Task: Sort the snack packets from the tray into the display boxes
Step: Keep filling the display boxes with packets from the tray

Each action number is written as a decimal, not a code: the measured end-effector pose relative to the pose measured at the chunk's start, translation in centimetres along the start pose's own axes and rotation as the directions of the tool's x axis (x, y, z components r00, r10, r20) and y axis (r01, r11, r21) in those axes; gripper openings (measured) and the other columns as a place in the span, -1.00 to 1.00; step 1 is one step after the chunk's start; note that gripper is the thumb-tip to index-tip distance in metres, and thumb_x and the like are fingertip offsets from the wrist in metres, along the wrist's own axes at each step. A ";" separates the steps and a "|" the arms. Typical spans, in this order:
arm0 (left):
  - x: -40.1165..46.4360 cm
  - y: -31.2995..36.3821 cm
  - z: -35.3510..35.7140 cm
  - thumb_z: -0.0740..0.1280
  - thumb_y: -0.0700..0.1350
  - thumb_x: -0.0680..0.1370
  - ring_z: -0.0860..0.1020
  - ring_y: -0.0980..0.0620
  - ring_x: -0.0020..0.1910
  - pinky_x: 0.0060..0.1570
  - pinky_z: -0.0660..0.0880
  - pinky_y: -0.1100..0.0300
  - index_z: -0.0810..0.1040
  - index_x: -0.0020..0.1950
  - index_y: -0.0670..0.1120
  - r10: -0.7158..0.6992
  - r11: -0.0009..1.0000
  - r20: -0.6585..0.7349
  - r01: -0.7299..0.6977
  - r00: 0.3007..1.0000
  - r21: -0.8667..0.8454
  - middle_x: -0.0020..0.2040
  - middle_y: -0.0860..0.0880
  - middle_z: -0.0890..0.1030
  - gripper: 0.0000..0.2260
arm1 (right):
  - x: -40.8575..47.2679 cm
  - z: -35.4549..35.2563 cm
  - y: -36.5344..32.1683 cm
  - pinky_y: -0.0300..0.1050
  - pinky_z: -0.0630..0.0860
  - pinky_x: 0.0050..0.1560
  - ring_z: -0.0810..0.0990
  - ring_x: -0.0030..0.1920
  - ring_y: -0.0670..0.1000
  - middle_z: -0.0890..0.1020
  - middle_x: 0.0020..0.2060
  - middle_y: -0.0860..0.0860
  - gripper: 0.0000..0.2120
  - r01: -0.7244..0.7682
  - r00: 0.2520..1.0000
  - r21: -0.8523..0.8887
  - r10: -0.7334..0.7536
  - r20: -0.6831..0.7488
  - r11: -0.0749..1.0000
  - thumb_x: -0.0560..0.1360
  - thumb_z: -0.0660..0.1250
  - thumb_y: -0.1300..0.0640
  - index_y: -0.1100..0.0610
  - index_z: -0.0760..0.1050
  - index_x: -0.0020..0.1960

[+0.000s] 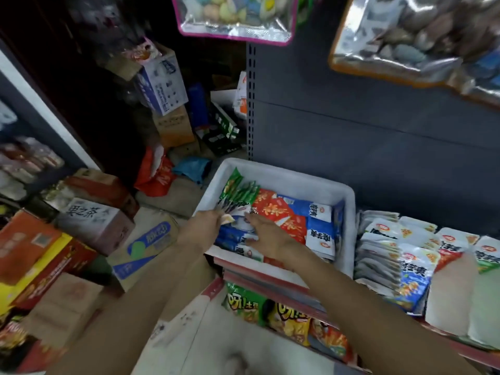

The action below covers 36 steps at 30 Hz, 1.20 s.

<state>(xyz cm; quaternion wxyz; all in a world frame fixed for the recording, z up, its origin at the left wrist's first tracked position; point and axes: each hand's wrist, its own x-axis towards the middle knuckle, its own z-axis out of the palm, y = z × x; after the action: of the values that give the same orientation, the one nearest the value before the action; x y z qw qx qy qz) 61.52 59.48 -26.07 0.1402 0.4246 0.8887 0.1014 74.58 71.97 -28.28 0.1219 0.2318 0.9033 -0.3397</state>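
Observation:
A white tray (311, 185) stands on the shelf, filled with green, red (278, 209) and blue-white snack packets (319, 234). My left hand (208, 220) grips a fanned bunch of green packets (238, 193) at the tray's left side. My right hand (263, 234) lies with straight fingers on the blue-white packets in the tray's near left part. To the right, display boxes (443, 299) hold upright rows of blue-white packets (405, 269) and a few red and green ones.
A lower shelf holds green and yellow snack bags (270, 309). Cardboard cartons (89, 220) are piled on the floor at left. Hanging foil bags (235, 14) sit overhead. A grey shelf back panel (378, 136) rises behind the tray.

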 end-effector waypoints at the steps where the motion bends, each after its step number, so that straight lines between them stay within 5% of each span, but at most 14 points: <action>1: 0.1 0.0 -0.3 0.08 -0.20 0.65 0.31 0.00 -0.41 -0.40 0.21 0.22 0.36 -0.10 -0.07 0.022 0.999 -0.035 -0.024 0.999 -0.046 -0.36 -0.05 0.36 -0.85 | -0.1 -0.3 -0.1 -0.21 0.04 0.44 0.02 0.52 0.03 -0.03 0.54 0.01 -0.35 0.007 0.999 0.034 -0.005 -0.032 0.999 0.57 0.25 0.08 0.05 -0.02 0.55; 4: 0.0 0.9 -1.5 0.10 -0.20 0.65 0.21 0.02 -0.50 -0.43 0.05 0.13 0.42 -0.01 -0.21 0.153 0.979 -0.206 -0.176 0.967 -0.100 -0.47 -0.04 0.24 -0.86 | -0.8 -1.7 -0.4 -0.31 0.02 0.39 0.06 0.51 -0.02 0.04 0.53 0.00 -0.38 0.068 0.975 0.140 -0.036 -0.218 0.988 0.54 0.30 0.13 0.08 0.11 0.52; 7: -0.6 3.1 -3.7 0.13 -0.18 0.64 0.32 -0.03 -0.42 -0.39 0.15 0.26 0.45 -0.03 -0.25 0.296 0.912 -0.251 -0.351 0.922 -0.211 -0.39 -0.18 0.39 -0.82 | -2.4 -3.8 -1.0 -0.28 0.12 0.41 0.22 0.45 -0.06 0.27 0.46 0.00 -0.46 0.211 0.924 0.176 -0.138 -0.357 0.961 0.53 0.32 0.13 0.06 0.25 0.47; 10: -1.0 6.3 -5.2 0.16 -0.17 0.64 0.44 0.04 -0.33 -0.32 0.29 0.32 0.51 -0.04 -0.23 0.359 0.825 -0.301 -0.451 0.883 -0.340 -0.30 -0.13 0.52 -0.81 | -4.7 -6.1 -1.1 -0.25 0.48 0.06 0.57 0.00 -0.11 0.61 0.00 -0.09 -0.82 0.270 0.904 0.267 -0.148 -0.401 0.925 0.54 0.32 0.13 0.11 0.58 0.13; 13: -0.7 9.4 -5.2 0.23 -0.17 0.61 0.52 0.12 -0.21 -0.18 0.42 0.30 0.54 0.03 -0.16 0.286 0.775 -0.392 -0.451 0.874 -0.441 -0.18 0.02 0.57 -0.88 | -6.7 -7.8 0.4 0.09 0.56 -0.22 0.55 -0.36 0.00 0.55 -0.44 -0.05 -0.83 0.237 0.892 0.382 -0.044 -0.449 0.893 0.54 0.32 0.13 0.04 0.56 -0.23; 16: -0.1 12.8 -4.3 0.28 -0.15 0.57 0.53 0.10 -0.04 0.01 0.48 0.18 0.48 0.19 -0.12 0.183 0.731 -0.411 -0.403 0.893 -0.551 0.00 0.03 0.55 -0.80 | -8.6 -9.4 3.1 0.05 0.48 -0.29 0.50 -0.35 0.01 0.56 -0.36 0.22 -0.82 0.200 0.846 0.402 0.050 -0.531 0.893 0.53 0.33 0.18 0.23 0.54 -0.22; 20: 0.4 17.9 -2.0 0.34 -0.15 0.54 0.53 0.02 0.04 0.10 0.48 0.09 0.38 0.31 -0.17 0.162 0.720 -0.368 -0.365 0.916 -0.590 0.12 -0.09 0.55 -0.63 | -12.2 -12.0 6.5 -0.28 0.53 -0.24 0.55 -0.34 -0.24 0.63 -0.18 0.05 -0.85 0.275 0.745 0.588 0.218 -0.630 0.761 0.48 0.32 0.40 0.19 0.53 -0.05; 25: 0.1 23.8 1.6 0.38 -0.08 0.51 0.49 -0.05 0.19 0.18 0.39 0.16 0.41 0.32 -0.18 0.302 0.778 -0.165 -0.342 0.939 -0.527 0.22 -0.13 0.49 -0.58 | -17.1 -14.3 11.0 -0.10 0.57 -0.13 0.61 -0.22 -0.10 0.65 -0.19 -0.01 -0.81 0.303 0.624 0.677 0.397 -0.673 0.671 0.47 0.31 0.41 0.16 0.53 -0.03; 30: -1.0 27.1 4.8 0.46 0.14 0.39 0.18 -0.04 0.46 0.40 0.19 0.11 0.14 0.52 -0.07 0.492 0.846 0.113 -0.444 0.863 -0.294 0.48 -0.07 0.20 -0.18 | -21.1 -15.0 15.7 -0.18 0.59 -0.13 0.63 -0.20 -0.14 0.65 -0.16 -0.01 -0.79 0.302 0.486 0.655 0.479 -0.731 0.693 0.46 0.32 0.41 0.17 0.47 0.01; 36: -1.6 27.1 6.9 0.53 0.12 0.30 0.01 0.01 0.53 0.43 0.18 -0.09 -0.25 0.52 0.14 0.479 0.872 0.189 -0.438 0.857 -0.218 0.56 0.02 -0.07 0.10 | -23.0 -14.7 18.1 -0.25 0.60 -0.18 0.64 -0.14 -0.13 0.64 -0.12 -0.03 -0.77 0.304 0.514 0.661 0.466 -0.720 0.686 0.48 0.30 0.41 0.11 0.41 -0.02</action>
<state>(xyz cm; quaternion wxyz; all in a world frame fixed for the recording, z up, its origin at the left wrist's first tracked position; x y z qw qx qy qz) 84.46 75.42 -24.15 0.2521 0.6202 0.7266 0.1546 102.56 86.10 -18.84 -0.4213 0.4416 0.6157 -0.4983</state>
